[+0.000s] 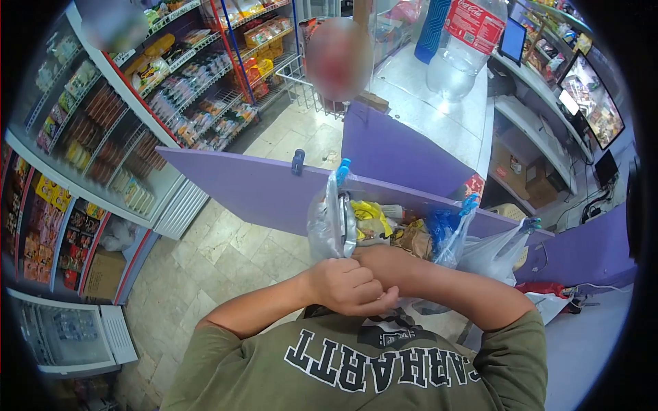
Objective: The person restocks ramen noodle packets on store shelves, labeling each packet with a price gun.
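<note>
Left hand (346, 286) is fisted, gripping the clear plastic bag (330, 222) hanging below the purple board (253, 188); right hand's state cannot be told. Bag looks soft, slippery, light; best held at its gathered mouth.

White counter (439, 116) bears a clear bottle (460, 51); tiled floor (226, 253) below.

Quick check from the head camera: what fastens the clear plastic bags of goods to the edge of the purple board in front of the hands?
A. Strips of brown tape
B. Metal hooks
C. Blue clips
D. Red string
C. Blue clips sit along the top edge of the purple board, one pinching the clear plastic bag right above the left hand; the right hand is tucked behind the left one.
</note>
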Available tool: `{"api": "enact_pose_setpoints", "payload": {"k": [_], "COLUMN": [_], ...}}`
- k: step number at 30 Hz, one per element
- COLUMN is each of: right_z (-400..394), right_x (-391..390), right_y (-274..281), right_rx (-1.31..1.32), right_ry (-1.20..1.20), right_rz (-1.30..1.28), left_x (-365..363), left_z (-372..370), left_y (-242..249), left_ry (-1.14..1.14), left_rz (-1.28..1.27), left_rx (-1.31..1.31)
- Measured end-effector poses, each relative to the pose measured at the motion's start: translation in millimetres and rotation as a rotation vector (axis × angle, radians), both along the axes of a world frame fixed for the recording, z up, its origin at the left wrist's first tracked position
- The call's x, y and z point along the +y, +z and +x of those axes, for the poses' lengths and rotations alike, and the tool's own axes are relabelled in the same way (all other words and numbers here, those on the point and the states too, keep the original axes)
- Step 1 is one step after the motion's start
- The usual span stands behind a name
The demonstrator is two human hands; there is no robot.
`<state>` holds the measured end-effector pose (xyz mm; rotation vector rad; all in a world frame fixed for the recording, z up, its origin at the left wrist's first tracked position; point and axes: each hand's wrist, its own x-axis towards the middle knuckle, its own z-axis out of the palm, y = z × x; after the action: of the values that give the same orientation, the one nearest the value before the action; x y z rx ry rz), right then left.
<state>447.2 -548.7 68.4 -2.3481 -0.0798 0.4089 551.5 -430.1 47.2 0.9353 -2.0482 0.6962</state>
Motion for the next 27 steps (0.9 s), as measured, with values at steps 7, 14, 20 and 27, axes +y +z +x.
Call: {"api": "enact_pose_setpoints", "payload": {"k": [7, 14, 20, 27], "right_z": [-18.0, -50.6, -27.3, -28.8], "right_x": [-19.4, 3.0, 1.0, 2.7], "right_y": [58.1, 62.3, 50.9, 16.3], "right_rx": [0.179, -0.37, 0.094, -0.002], "right_ry": [-0.116, 0.005, 0.111, -0.028], "right_rz": [0.258, -0.192, -0.136, -0.184], "left_x": [7.3, 6.8, -1.7, -9.7], "left_z": [7.8, 13.3, 12.7, 11.7], "left_y": [-19.5, -15.6, -10.7, -14.1], "left_ry": [-0.036, -0.027, -0.044, -0.102], "left_rz": [-0.009, -0.024, -0.038, -0.012], "left_rx": [0.044, 0.046, -0.071, -0.022]}}
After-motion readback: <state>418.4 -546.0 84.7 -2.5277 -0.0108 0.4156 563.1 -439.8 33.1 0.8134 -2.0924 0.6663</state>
